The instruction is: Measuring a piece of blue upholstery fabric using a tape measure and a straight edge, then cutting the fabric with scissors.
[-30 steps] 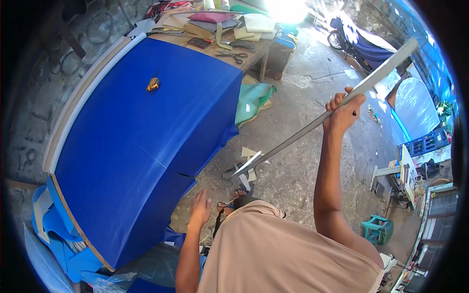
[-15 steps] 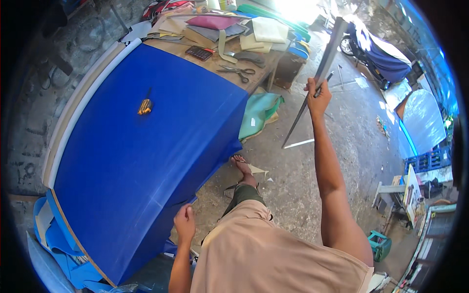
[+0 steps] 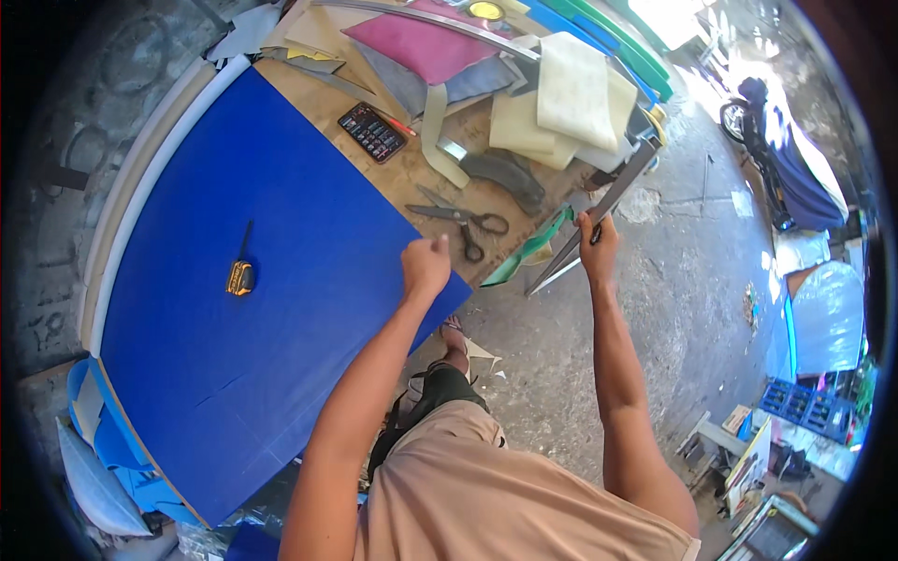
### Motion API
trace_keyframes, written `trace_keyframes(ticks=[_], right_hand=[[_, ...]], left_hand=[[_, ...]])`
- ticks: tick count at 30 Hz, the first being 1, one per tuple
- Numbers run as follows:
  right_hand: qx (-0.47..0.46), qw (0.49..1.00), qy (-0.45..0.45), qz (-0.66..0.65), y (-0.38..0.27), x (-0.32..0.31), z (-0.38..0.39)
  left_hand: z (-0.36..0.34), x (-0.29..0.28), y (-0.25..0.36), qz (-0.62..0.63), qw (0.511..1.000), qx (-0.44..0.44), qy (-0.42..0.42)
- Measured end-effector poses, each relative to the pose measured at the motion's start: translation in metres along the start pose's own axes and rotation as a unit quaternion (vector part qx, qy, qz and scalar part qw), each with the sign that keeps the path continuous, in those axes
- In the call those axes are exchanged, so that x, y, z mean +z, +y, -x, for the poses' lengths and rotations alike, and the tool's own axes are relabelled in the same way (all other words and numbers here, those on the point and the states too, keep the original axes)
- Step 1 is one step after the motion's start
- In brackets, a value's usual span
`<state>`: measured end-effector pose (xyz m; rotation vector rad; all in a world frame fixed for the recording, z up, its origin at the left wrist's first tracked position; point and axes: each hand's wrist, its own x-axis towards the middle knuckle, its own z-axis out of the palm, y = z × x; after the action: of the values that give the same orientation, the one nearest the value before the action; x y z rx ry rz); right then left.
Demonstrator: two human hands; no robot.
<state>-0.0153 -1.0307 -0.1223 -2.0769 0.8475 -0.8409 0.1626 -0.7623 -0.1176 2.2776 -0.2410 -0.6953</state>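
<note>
A: I'm reading your feed from here. What sits nearest?

B: The shirt (image 3: 524, 486), tan, at the bottom of my view. Next comes the sheet (image 3: 309, 318), blue and spread wide on the left, with a yellow tool (image 3: 240, 279) lying on it.

A: And the left hand (image 3: 426, 266)?

B: I see it over the sheet's right-hand corner, fingers curled in. I can't tell whether they hold anything, nor whether they touch the sheet.

A: Where's the bar (image 3: 629, 178)?

B: In the right hand (image 3: 600, 251), right of the sheet, above the floor (image 3: 580, 365). Those fingers are wrapped round it partway along. Something small and dark shows in the same grip; I can't make out what.

A: Which way does it run?

B: On a slant — one end up and right, away from the body, the other down and left. I'd call this the relation that counts: the low end points back toward the sheet's corner, with a gap between them.

A: Nearer hand?

B: The right, since it's on the bar. The left is well apart from it, with the scissors (image 3: 458, 215) just beyond its knuckles.

A: Farther out?

B: The table (image 3: 398, 183) under those scissors, with a phone (image 3: 372, 133) on it — and, far off, a covered motorcycle (image 3: 809, 168).
</note>
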Motion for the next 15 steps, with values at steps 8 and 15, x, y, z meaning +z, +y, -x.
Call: trace_keyframes(ticks=[8, 15], right_hand=[[0.002, 0.996, -0.024, 0.087, 0.019, 0.038, -0.050], [-0.046, 0.988, 0.046, 0.138, 0.009, 0.051, -0.062]], left_hand=[[-0.058, 0.016, 0.061, -0.120, 0.981, -0.145, 0.051], [-0.069, 0.025, 0.048, -0.018, 0.982, -0.186, 0.034]])
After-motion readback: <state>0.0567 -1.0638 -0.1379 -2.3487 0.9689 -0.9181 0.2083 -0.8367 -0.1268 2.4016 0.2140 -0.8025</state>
